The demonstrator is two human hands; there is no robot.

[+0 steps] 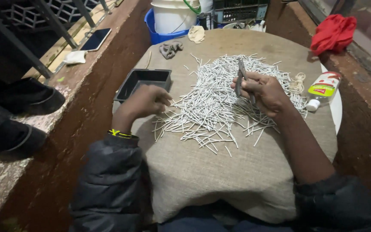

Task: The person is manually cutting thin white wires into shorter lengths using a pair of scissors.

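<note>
A big heap of thin white sticks (228,92) lies spread over a round table covered in burlap cloth (220,172). My right hand (266,92) hovers over the heap's right side, closed around a grey metal tool (240,75) that points up and away from me. My left hand (147,101) rests at the heap's left edge with fingers curled on a few sticks, just in front of an empty black tray (142,81).
A plastic bottle (323,88) with a white cap lies on the table's right edge beside a coil of string (297,82). Behind stand a white bucket (174,15) in a blue tub, grey and tan rags, a red cloth (333,32). Dark shoes (20,96) and a phone (95,38) sit on the left ledge.
</note>
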